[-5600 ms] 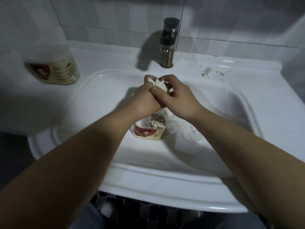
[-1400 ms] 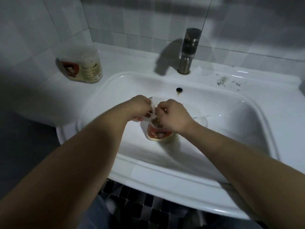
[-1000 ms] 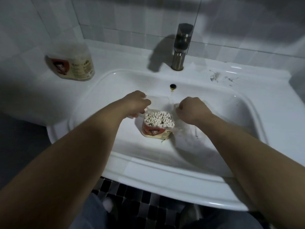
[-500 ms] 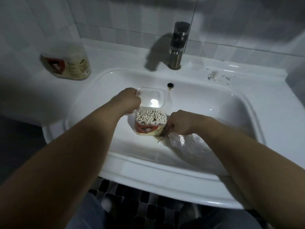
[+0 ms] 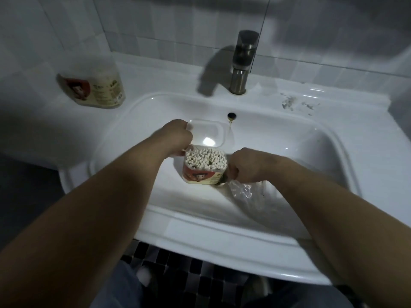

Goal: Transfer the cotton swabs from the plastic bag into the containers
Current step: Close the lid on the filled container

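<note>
A small clear container [image 5: 203, 176] with a red and cream label stands in the sink basin, packed with upright cotton swabs [image 5: 205, 160]. Its hinged clear lid [image 5: 206, 135] stands open behind it. My left hand [image 5: 175, 137] grips the lid's left edge beside the container's rim. My right hand [image 5: 246, 165] is curled against the container's right side, over the crumpled clear plastic bag [image 5: 246, 192] that lies in the basin. What its fingers hold is hidden. A second, closed container [image 5: 93, 88] with the same label stands on the counter at the far left.
The white sink [image 5: 322, 152] has a dark metal tap [image 5: 242, 63] at the back and an overflow hole [image 5: 231, 116] below it. Some grey debris [image 5: 295, 104] lies on the counter at the back right. Dark checkered floor tiles [image 5: 178, 267] show below the sink's front edge.
The swabs held in both hands earlier now fill the container. My left hand has moved to the lid, which stands open. My right hand dropped to the container's right side by the bag.
</note>
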`<state>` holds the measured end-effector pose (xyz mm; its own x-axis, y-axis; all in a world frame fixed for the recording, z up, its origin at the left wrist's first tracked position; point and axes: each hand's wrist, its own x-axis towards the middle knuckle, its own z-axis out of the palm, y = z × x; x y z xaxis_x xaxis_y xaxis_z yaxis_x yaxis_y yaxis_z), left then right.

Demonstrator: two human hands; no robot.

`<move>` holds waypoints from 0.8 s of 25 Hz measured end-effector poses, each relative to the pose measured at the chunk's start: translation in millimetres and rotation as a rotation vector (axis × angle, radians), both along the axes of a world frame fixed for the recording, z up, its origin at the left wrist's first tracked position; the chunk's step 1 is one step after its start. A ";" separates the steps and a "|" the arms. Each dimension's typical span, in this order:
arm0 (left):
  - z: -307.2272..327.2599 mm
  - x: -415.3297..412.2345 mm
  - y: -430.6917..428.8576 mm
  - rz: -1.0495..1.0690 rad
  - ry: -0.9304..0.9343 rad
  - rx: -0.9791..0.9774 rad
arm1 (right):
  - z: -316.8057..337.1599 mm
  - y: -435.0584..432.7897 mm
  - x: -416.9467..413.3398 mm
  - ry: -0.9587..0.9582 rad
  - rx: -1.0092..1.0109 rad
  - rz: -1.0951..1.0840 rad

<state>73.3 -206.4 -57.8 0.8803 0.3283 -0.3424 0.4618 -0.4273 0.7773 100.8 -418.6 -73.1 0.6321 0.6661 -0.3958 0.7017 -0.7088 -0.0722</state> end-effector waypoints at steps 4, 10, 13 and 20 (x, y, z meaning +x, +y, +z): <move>4.7 -7.9 -6.7 -0.006 0.002 -0.200 | 17.7 -19.3 13.1 0.034 0.146 -0.171; 4.4 -8.7 -7.8 -0.008 0.006 -0.250 | 39.1 -31.8 12.5 0.187 0.536 -0.326; 3.0 -8.5 -7.1 -0.006 0.006 -0.248 | 45.1 -26.8 9.2 0.158 0.654 -0.316; -1.3 -5.2 -1.8 -0.086 0.033 -0.185 | 39.7 -17.0 3.5 0.021 0.738 -0.208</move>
